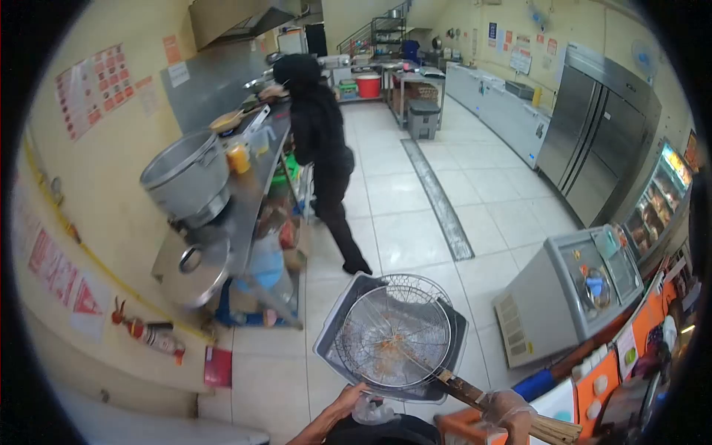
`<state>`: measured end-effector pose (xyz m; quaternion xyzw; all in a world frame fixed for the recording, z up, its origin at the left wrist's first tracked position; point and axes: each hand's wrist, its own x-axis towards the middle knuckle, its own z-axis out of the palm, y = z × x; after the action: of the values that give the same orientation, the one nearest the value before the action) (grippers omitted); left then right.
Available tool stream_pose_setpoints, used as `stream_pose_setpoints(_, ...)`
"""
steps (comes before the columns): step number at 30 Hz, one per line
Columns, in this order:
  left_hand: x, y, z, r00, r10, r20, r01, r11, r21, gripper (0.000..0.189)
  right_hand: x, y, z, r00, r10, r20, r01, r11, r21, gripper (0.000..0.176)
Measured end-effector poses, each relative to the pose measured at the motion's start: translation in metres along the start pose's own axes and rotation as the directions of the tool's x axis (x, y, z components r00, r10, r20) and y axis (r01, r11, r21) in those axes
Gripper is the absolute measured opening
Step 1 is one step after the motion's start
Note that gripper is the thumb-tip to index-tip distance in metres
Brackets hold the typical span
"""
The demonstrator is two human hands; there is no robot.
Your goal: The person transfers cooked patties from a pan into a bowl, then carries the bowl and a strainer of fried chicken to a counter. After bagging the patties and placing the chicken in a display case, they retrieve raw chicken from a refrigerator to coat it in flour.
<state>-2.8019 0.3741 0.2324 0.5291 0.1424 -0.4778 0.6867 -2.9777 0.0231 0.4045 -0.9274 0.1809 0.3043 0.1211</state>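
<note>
Closest to the camera, the right hand [510,412], apparently covered in clear plastic, has its fingers wrapped around the long brown wooden handle [466,390] of a round metal-wire strainer [371,326], likely to keep clear of the mesh. That strainer sits over a grey rectangular plastic tub [334,331], presumably so orange crumbs fall inside; whether it rests there is unclear. At the tub's near rim, the left hand [351,400] seems to steady it, though I cannot tell whether its fingers grip. Left beyond the tub, a steel tabletop [254,185] carries a big silver metal pot [185,176].

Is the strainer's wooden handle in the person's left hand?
No, the right hand grips the wooden handle; the left hand is at the grey tub.
</note>
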Motion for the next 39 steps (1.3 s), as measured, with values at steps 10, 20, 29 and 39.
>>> stream_pose_setpoints(10,0.298,0.296,0.09,0.983,-0.153,0.098,0.147,0.987,0.066,0.043,0.281,0.033,-0.287,0.983,0.177,0.042,-0.181,0.974,0.134,0.031)
stream_pose_setpoints(20,0.626,0.541,0.18,0.995,0.021,0.096,-0.03,0.995,0.094,0.04,0.605,0.123,-0.528,0.986,0.14,-0.087,-0.109,0.949,0.297,0.025)
stream_pose_setpoints(29,0.832,0.777,0.231,0.971,0.15,-0.186,-0.142,0.988,0.051,0.035,0.951,0.189,-0.733,0.875,-0.465,-0.136,0.384,0.837,-0.39,0.024)
stream_pose_setpoints(39,1.072,1.126,0.206,0.953,0.243,-0.182,-0.212,0.962,0.173,0.04,1.251,0.077,-1.007,0.994,-0.099,-0.044,0.101,0.994,0.042,0.025)
